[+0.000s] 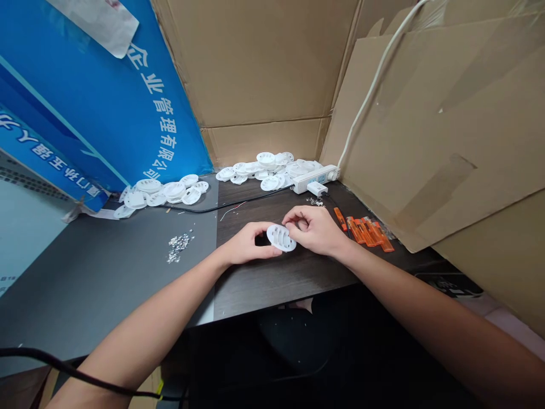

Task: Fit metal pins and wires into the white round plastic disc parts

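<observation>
A white round plastic piece (281,238) with raised ribs is tilted above the dark tabletop, near the front edge. My left hand (251,243) grips its left side between thumb and fingers. At its upper right, my right hand (310,227) is closed, with thumb and forefinger pinched at the rim; whatever lies between these fingertips is too small to name. Small metal bits (179,246) lie scattered on the grey part of the table, left of my left hand.
White round pieces form a left pile (164,192) and a back pile (268,167). A power strip (315,178) with a white plug sits behind my right hand. Orange pieces (369,232) lie to the right. Cardboard (264,62) walls the back; a black cable (213,209) crosses the table.
</observation>
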A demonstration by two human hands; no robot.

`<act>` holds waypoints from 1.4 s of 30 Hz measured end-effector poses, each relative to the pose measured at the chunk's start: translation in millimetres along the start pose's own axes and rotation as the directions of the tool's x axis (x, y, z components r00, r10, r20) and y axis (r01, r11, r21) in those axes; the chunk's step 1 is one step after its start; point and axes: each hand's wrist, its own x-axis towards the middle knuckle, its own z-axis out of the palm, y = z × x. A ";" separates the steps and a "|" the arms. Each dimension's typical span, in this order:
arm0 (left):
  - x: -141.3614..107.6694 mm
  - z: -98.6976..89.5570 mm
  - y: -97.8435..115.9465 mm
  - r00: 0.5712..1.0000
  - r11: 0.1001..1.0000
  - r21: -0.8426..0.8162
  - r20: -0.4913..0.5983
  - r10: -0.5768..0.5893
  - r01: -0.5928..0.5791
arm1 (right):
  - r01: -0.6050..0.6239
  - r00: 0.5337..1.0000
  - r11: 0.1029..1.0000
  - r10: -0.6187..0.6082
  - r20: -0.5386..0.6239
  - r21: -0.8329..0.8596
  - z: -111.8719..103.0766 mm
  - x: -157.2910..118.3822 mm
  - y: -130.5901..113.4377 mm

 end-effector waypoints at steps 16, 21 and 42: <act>1.4 0.4 -3.5 0.999 0.999 0.005 -0.029 -0.035 0.035 | -0.096 0.994 0.972 0.081 0.076 0.215 1.9 -2.2 15.6; 1.0 0.1 -2.8 0.999 0.999 -0.010 -0.016 -0.039 0.039 | -0.022 0.999 0.985 0.014 0.047 0.171 1.5 -1.4 15.5; 0.0 1.7 -2.6 0.992 0.995 -0.056 -0.091 -0.086 0.081 | 0.026 0.999 0.988 -0.032 0.038 0.155 3.9 -6.2 17.6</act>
